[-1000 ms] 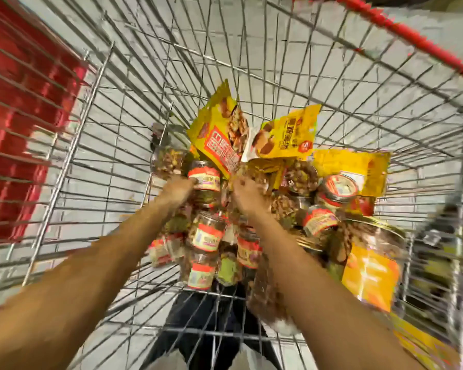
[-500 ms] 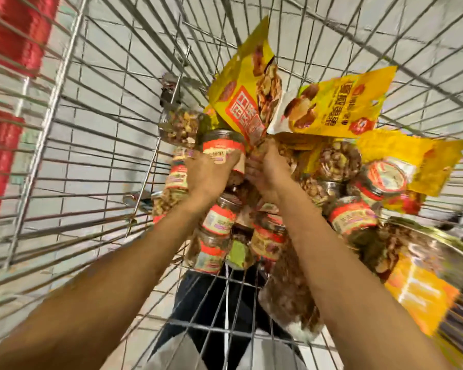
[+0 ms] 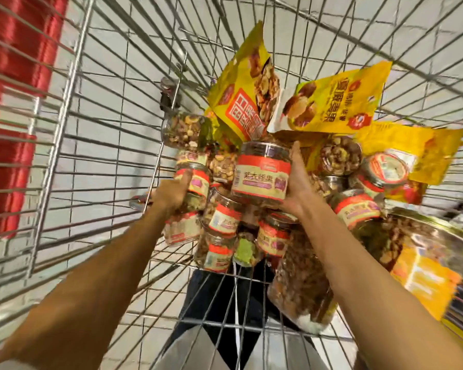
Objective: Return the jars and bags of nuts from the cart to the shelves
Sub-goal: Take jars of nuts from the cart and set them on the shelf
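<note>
Head camera, looking down into a supermarket cart: the right hand point(image 3: 296, 188) clasps a red-labelled jar point(image 3: 261, 173) of nuts from its right side, palm against the label and thumb along the near edge. The jar is held clear above the heap, close to upright in frame, its long axis running away from the person and its lid end pointing toward the bags. Just to its left, the left hand point(image 3: 171, 193) grips a second jar point(image 3: 195, 180), thumb laid across the red band. This one sits lower, against its neighbours in the pile of jars point(image 3: 225, 222). The two held jars are near each other but apart, with loose jars between and below them. Beyond both grips, two yellow bags of nuts point(image 3: 245, 97) lean against the far wire wall of the cart point(image 3: 104, 156). No shelf is in view. The coming move appears to be a straight draw up and back toward the body, and the right hand's jar, being free of the heap, looks readier to come away than the left's.
</note>
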Demonstrator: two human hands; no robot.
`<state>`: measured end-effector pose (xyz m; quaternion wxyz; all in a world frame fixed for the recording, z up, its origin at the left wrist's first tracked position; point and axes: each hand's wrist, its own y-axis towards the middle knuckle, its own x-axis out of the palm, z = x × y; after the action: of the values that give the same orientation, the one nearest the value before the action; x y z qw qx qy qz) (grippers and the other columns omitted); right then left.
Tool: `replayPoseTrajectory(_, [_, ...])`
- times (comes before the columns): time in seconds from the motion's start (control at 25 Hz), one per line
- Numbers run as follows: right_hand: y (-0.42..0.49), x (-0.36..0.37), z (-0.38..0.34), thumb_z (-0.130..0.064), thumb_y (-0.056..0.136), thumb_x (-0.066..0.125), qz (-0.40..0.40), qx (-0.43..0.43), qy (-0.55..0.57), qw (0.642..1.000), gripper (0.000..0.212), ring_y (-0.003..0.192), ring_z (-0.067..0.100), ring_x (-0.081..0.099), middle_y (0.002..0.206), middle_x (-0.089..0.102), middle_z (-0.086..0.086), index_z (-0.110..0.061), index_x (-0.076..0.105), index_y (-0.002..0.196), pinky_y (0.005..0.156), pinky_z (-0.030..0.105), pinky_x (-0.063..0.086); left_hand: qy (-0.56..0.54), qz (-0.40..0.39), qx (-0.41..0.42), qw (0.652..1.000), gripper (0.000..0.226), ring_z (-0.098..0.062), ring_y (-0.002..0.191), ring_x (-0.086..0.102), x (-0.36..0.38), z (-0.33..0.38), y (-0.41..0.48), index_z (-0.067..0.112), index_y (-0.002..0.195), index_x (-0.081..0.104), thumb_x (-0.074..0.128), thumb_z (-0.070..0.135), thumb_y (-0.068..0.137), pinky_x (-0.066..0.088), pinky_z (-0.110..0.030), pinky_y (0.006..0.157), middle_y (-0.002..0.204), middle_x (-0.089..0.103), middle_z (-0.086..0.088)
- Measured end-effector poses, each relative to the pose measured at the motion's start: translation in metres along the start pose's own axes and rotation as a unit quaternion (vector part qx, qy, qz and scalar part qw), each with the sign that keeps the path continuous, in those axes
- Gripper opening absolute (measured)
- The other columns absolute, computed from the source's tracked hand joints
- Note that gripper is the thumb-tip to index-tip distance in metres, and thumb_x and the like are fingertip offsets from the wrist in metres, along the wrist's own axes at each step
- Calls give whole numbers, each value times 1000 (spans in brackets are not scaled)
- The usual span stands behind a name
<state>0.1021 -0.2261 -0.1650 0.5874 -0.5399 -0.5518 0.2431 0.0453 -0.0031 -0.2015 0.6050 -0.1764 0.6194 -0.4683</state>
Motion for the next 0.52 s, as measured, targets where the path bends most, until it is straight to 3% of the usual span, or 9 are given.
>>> replayPoseTrajectory(0.08, [0, 3, 4, -80, 80, 19, -7, 5, -3, 1000, 87, 91, 32, 68, 99, 71, 18, -11, 62, 111, 77, 47, 56, -44, -55, -13, 997, 67, -31, 99, 62, 11, -2, 4, 2, 111, 62, 53, 62, 83, 50, -35, 83, 115, 64, -20])
replayPoseTrajectory(0.16, [-6, 6, 9, -80, 80, 19, -6, 10, -4, 1000, 86, 100, 33, 65, 108, 69, 18, -13, 62, 112, 84, 48, 52, -16, -53, 54, 997, 60, -27, 87, 65, 11, -4, -1, 6, 98, 64, 69, 60, 72, 51, -33, 76, 104, 69, -17])
replayPoseTrajectory(0.28, [-23, 12, 8, -78, 82, 17, -3, 1, -6, 1000, 86, 103, 32, 63, 112, 67, 17, -14, 60, 119, 85, 47, 51, 39, -53, 122, 990, 59, -32, 88, 68, -2, -5, -11, 1, 101, 66, 78, 47, 67, 57, -36, 74, 100, 69, -21])
replayPoseTrajectory(0.4, [-69, 13, -1, -77, 83, 16, 6, -50, 0, 999, 81, 86, 29, 69, 91, 73, 15, -15, 64, 104, 73, 42, 55, -120, -199, 96, 968, 46, -21, 66, 70, -40, 23, -48, 5, 101, 69, 73, 41, 73, 51, -18, 50, 80, 74, -13])
replayPoseTrajectory(0.52, [-141, 8, -8, -75, 84, 14, -28, -143, 32, 989, 80, 77, 26, 72, 85, 74, 13, -16, 67, 97, 63, 40, 59, -217, -314, 168, 909, 40, -12, 60, 70, -80, 67, -114, 12, 94, 65, 64, 42, 66, 53, -19, 50, 71, 74, -1])
